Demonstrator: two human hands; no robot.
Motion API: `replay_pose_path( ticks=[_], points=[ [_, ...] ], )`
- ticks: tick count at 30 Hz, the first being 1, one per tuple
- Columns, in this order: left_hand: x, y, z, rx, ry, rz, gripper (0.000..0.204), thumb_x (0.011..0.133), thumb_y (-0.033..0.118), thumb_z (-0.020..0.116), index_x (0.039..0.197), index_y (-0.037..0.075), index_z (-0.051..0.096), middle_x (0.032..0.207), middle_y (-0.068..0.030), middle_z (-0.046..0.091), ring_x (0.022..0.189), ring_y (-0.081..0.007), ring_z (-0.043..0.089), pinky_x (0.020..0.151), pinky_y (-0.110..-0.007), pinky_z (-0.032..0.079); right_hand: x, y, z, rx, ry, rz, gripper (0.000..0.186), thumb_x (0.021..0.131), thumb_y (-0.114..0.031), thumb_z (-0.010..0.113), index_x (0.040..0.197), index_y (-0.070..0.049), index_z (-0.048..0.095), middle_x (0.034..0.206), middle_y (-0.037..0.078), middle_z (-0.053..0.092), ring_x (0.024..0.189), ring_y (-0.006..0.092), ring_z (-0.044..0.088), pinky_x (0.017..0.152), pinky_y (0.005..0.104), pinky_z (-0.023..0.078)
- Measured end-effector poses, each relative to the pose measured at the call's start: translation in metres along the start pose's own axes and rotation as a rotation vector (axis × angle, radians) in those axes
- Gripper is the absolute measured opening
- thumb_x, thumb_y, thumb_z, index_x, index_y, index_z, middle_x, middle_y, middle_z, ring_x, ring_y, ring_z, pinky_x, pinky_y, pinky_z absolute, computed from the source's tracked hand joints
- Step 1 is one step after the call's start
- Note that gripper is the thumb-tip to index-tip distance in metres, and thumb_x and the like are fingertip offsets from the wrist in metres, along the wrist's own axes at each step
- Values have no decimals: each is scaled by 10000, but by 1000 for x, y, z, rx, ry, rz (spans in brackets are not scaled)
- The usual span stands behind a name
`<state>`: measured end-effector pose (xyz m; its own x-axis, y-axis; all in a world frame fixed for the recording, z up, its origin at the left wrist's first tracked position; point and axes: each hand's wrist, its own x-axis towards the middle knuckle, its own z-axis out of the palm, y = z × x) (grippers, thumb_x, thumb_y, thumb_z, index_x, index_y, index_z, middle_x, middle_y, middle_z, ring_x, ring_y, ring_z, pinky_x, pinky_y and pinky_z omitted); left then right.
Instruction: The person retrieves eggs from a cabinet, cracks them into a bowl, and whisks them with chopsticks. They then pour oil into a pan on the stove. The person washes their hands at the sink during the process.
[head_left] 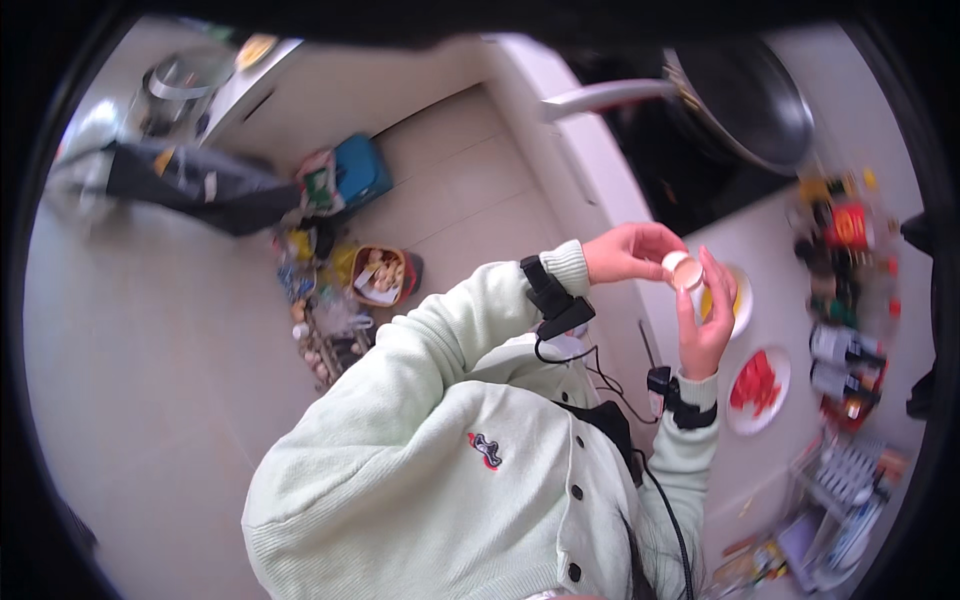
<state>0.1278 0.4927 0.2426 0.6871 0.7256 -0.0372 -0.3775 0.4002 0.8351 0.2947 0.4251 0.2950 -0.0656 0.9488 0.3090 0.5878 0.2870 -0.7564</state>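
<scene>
Over the counter at the right, my two hands meet around a cracked egg whose shell is in two halves. My left hand (632,252) pinches one eggshell half (673,258). The fingers and thumb of my right hand (708,318) close on the other eggshell half (687,274), its hollow showing. Partly hidden behind my right hand is a white bowl (743,312) with yellow liquid in it that looks like egg. Nearer my right wrist, a white plate (738,417) bears red cut pieces (757,384), which look like tomato.
A dark wok (757,110) with a long handle (610,97) stands on the black cooktop (655,175). Bottles and jars (845,290) line the counter's far side, with a dish rack (838,480) beyond. On the floor are a basket (408,278), bags and a blue box (362,170).
</scene>
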Motion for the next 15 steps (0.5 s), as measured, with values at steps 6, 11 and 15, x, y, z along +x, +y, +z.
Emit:
replay_pose_path(
  ticks=[6,11,15],
  points=[
    [-163,8,-108,-198,152,88,408,780,85,688,1151,14,534,1102,-79,598,1038,-162,562,933,-322,448,2,-76,143,-100,-481,-97,498,826,-159,619,1281,-12,478,1354,139,419,1192,264,431,976,359,360],
    [-294,-8,-181,-268,482,202,411,792,48,638,1181,18,510,1130,-86,579,1049,-158,551,918,-299,447,14,-136,251,169,-704,-145,554,828,-191,639,1311,-16,431,1363,146,384,1126,255,486,879,341,439],
    [-379,-52,-217,-465,1011,178,413,810,53,631,1195,28,483,1194,-90,522,1083,-189,529,907,-326,454,30,-159,295,190,-839,-199,517,828,-171,638,1287,-21,453,1349,139,405,1065,239,533,847,330,456]
  ],
)
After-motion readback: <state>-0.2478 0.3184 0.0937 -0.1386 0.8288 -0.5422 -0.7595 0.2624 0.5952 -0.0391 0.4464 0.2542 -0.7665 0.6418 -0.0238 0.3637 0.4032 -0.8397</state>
